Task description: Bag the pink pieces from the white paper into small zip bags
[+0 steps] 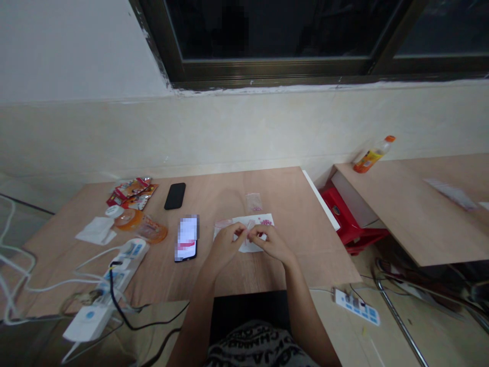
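Both my hands meet over a white sheet of paper [263,221] near the table's front edge. My left hand [226,243] and my right hand [270,241] are closed in pinches on a small clear plastic bag [249,229] held between them. Small pink bits [266,222] lie on the sheet just beyond my right fingers. A second small clear bag [254,201] with pink contents lies farther back on the wooden table [298,204].
A lit phone [187,238] lies left of my hands, a dark phone [174,195] behind it. Snack packets [132,192], orange wrappers [141,225], a tissue [96,230] and power strips with cables [114,275] fill the left. A red stool [346,216] and another table with an orange bottle [372,154] stand right.
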### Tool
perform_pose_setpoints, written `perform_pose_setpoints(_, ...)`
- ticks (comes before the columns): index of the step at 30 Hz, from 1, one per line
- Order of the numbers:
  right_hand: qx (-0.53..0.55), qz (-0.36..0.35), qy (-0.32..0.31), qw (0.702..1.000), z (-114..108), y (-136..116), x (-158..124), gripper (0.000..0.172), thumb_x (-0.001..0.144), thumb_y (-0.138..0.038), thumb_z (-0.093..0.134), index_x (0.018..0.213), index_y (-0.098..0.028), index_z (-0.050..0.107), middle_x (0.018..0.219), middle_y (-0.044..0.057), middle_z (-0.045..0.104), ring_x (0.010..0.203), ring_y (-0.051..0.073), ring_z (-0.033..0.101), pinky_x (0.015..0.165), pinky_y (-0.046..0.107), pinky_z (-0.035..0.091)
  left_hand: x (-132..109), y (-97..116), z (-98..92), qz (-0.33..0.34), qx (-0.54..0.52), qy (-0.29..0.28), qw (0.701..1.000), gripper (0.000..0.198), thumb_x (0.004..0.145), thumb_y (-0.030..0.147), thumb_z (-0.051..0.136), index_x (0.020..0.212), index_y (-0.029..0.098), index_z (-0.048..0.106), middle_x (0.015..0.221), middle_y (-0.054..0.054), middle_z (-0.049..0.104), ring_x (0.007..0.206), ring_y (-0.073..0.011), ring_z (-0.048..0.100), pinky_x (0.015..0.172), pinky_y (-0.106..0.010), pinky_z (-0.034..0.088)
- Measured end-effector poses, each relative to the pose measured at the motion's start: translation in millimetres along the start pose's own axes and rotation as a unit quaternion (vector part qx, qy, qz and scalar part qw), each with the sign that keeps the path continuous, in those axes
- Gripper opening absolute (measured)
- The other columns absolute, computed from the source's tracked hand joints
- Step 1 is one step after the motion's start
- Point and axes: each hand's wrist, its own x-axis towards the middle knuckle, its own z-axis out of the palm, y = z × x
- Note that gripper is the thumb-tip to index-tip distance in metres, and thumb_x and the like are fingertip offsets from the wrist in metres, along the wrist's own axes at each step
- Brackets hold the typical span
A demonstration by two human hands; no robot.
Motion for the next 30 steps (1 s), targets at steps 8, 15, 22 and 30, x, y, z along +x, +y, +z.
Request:
perform_pose_setpoints(8, -0.079, 0.003, 0.113, 0.991, 9, 13, 6, 0.019, 0.079, -0.022, 0.054, 0.06, -0.02, 0.055, 0.06, -0.001, 0.058, 0.06, 0.014, 0.052, 0.057, 0.024, 0.035, 3, 4, 13.2, -0.006, 0.166, 0.046, 0.985, 0.018, 0.087, 0.024, 0.047, 0.072, 0.02, 0.057, 0.072, -0.001, 0.064, 0.069, -0.0176, 0.059, 0.064, -0.027, 0.038)
perform_pose_setpoints(15, -0.127, 0.041, 0.254, 0.958, 3, 17, 8, 0.019, 0.081, -0.027, 0.051, 0.065, -0.02, 0.057, 0.062, 0.001, 0.058, 0.059, 0.015, 0.053, 0.059, 0.026, 0.038, 2, 11, 19.5, -0.02, 0.18, 0.089, 0.979, 0.019, 0.083, 0.022, 0.05, 0.064, 0.02, 0.054, 0.066, -0.001, 0.062, 0.067, -0.0177, 0.058, 0.065, -0.028, 0.036)
perform_pose_setpoints(22, -0.06, 0.035, 0.192, 0.979, -1, 6, 5, 0.022, 0.086, -0.032, 0.051, 0.071, -0.02, 0.061, 0.067, 0.002, 0.064, 0.061, 0.015, 0.057, 0.059, 0.026, 0.042, 4, -6, 21.3, -0.047, 0.046, 0.118, 0.991, 0.012, 0.086, 0.03, 0.053, 0.089, 0.021, 0.06, 0.077, -0.001, 0.064, 0.074, -0.0174, 0.06, 0.072, -0.03, 0.044)
perform_pose_setpoints(30, 0.011, 0.012, 0.157, 0.988, -10, 0, 2, 0.024, 0.086, -0.036, 0.056, 0.071, -0.019, 0.063, 0.067, 0.0, 0.063, 0.061, 0.013, 0.055, 0.059, 0.024, 0.04, 14, -45, 46.3, -0.203, -0.423, 0.14, 0.872, 0.05, 0.085, 0.05, 0.06, 0.127, 0.023, 0.05, 0.134, -0.014, 0.053, 0.116, -0.0261, 0.057, 0.083, -0.034, 0.052)
